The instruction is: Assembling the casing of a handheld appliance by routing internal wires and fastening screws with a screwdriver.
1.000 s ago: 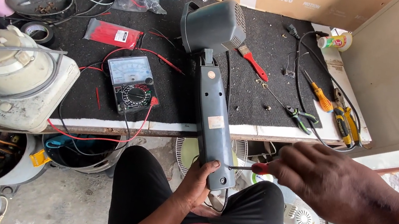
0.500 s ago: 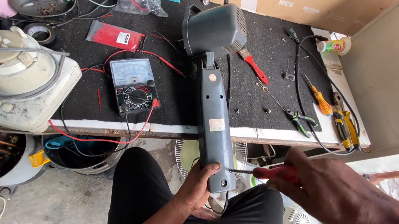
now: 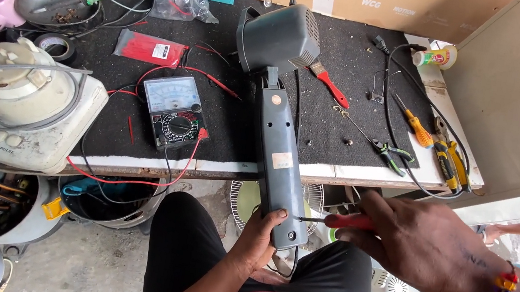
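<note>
The left hand [image 3: 259,238] curls around the near end of the long grey plastic fan body [image 3: 279,162], fingers wrapped on its left edge and thumb on top, gripping it firmly. The forearm rises from the lower middle, over the person's black-trousered lap. The right hand [image 3: 424,244] is closed around the red-handled screwdriver [image 3: 330,219], fingers folded over the handle, knuckles up; its thin metal shaft points left and its tip touches the right side of the grey body's near end. The right wrist, wearing a beaded bracelet [image 3: 504,284], comes in from the lower right.

The grey body lies lengthwise, its near end overhanging the front edge of the black-matted workbench [image 3: 338,109], its domed motor housing resting farther back on the mat. Left of the body sits 1 analogue multimeter [image 3: 172,112] with red leads. Right of the body lie a red-handled brush [image 3: 330,83] and an orange-handled screwdriver [image 3: 414,122].
</note>
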